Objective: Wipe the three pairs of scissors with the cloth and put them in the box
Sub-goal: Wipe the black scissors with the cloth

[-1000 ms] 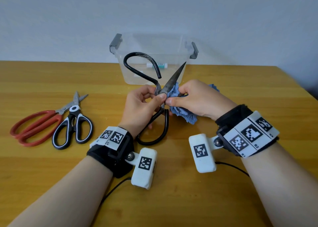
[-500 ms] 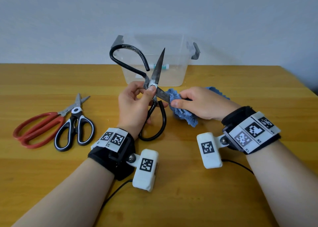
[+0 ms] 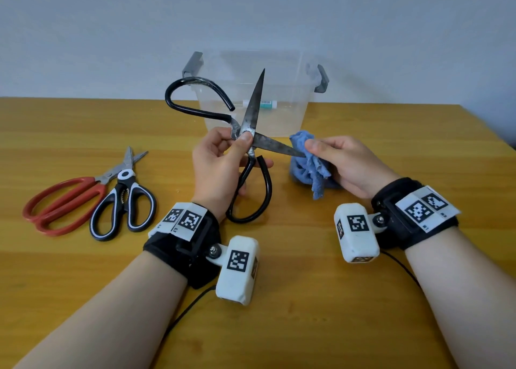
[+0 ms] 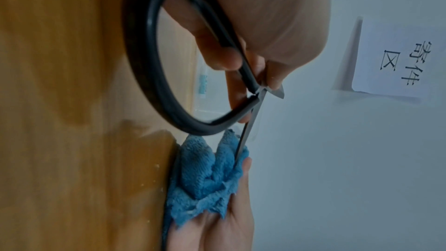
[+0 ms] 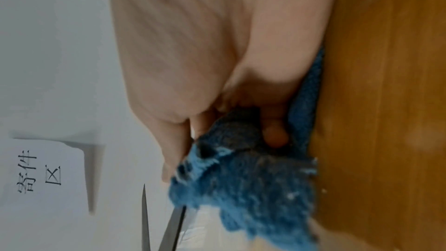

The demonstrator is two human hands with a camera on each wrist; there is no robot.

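Both hands are busy mid-desk: left hand (image 3: 220,162) pinches the big black scissors (image 3: 245,142) at the pivot, thumb on the rivet, handle loop hanging toward the near edge. Right hand (image 3: 343,164) has the blue cloth (image 3: 307,167) bunched in curled fingers, wrapped round the tip of the lower blade, whose long axis runs sideways toward it. Other blade points up and away toward the clear box (image 3: 279,117) at the far edge, so I'd guess either hand reaches it. Red scissors (image 3: 64,203) and black-white scissors (image 3: 122,201) lie toward the left edge, unwiped probably.
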